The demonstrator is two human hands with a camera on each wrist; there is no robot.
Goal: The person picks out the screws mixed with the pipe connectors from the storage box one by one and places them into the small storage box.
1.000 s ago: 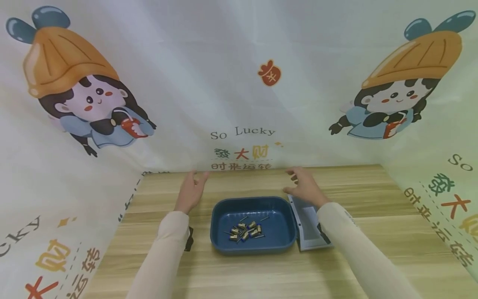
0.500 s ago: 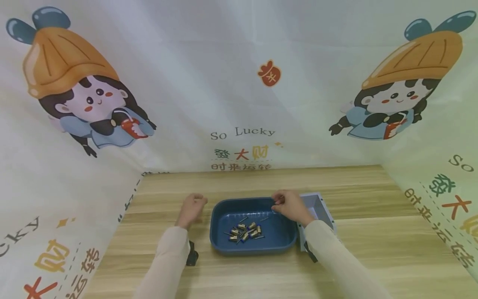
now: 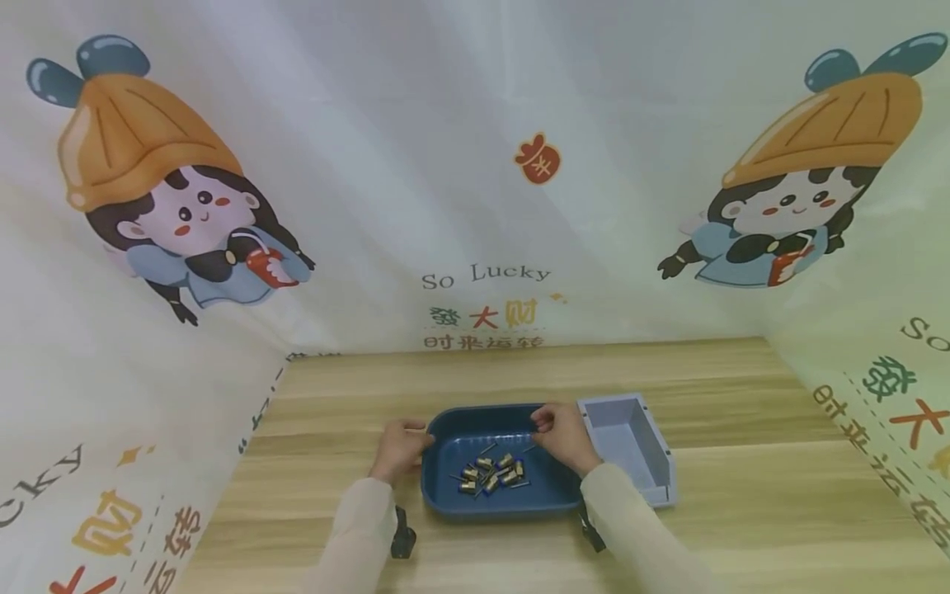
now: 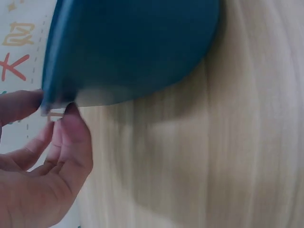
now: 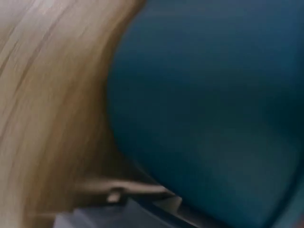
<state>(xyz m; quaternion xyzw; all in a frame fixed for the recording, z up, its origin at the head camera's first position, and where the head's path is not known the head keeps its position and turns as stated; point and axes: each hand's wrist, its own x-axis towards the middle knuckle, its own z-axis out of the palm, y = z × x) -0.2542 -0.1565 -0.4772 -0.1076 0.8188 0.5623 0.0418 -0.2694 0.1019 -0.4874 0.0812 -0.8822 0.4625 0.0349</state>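
Observation:
A blue plastic tray (image 3: 500,513) stands on the wooden table. In it lie several small brass-coloured pieces (image 3: 490,481) with blue ends, and a few thin metal rods (image 3: 489,449) among them. My left hand (image 3: 402,450) pinches the tray's rim at its left end; the left wrist view shows a finger (image 4: 21,104) and the thumb (image 4: 78,133) on either side of the edge. My right hand (image 3: 566,437) is at the back right corner of the tray with bent fingers; I cannot tell whether they grip the rim. The right wrist view hardly shows this hand.
A grey plastic bin (image 3: 653,450) stands close against the right side of the tray. Behind the wooden table (image 3: 742,462) hangs a white printed cloth (image 3: 416,165), which also encloses both sides. A black device (image 3: 403,535) is strapped at my left wrist.
Both hands have come back toward me from the rear of the table. My left hand has moved right onto the tray's rim. My right hand has uncovered the grey bin. The view tilts slightly.

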